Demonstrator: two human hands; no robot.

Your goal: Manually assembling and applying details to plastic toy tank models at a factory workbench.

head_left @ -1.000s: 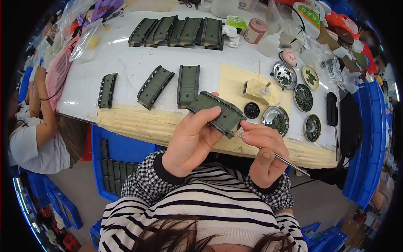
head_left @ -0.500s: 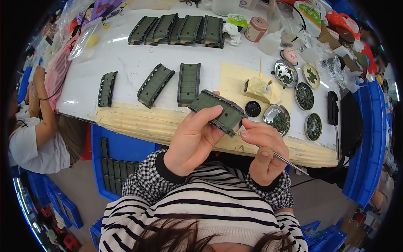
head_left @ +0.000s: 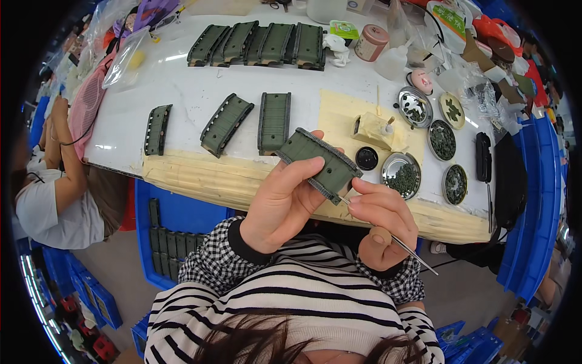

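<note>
Since a second ago we've barely shifted: our left hand still pinches the green track piece, our right hand pinching a thin tool at its edge.

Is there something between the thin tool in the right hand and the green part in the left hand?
Nothing visible. The thin tool in the right hand reaches the lower edge of the green part, which the left hand holds above the table edge.

The track piece is dull olive green; the table is white; the sleeves are black-and-white checked; the shirt is black-and-white striped; the bins are blue.
</note>
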